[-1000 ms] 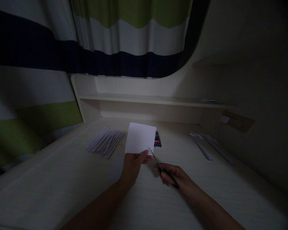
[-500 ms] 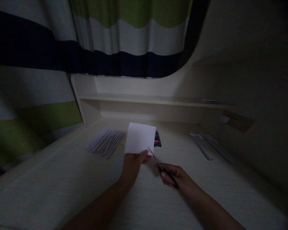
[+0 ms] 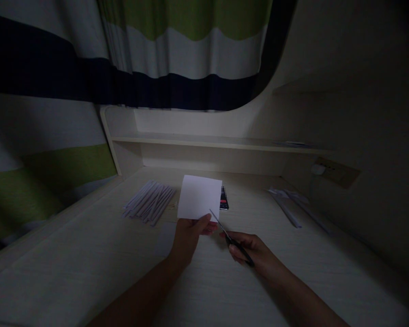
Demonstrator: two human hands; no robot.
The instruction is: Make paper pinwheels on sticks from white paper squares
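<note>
A square sheet of white paper (image 3: 199,196) is held up over the desk, its lower edge pinched between the thumb and fingers of my left hand (image 3: 191,231). My right hand (image 3: 247,249) is wrapped round the black handles of a pair of scissors (image 3: 237,247). The scissors' blades point up and left and overlap the lower right corner of the paper, near my left thumb. From here I cannot tell whether the blades are cutting into the sheet. Behind the paper's right edge lies a phone (image 3: 224,202), partly covered.
A pile of thin rolled paper sticks (image 3: 149,202) lies left of the paper. Another pale sheet (image 3: 165,238) rests beside my left wrist. Long white strips (image 3: 286,209) lie at the right. A shelf (image 3: 204,141) spans the back, below a striped curtain (image 3: 191,54). A socket plate (image 3: 339,172) is on the right wall.
Almost nothing differs. The paper has shifted very slightly to the right, while the scissors and both hands keep nearly the same places.
</note>
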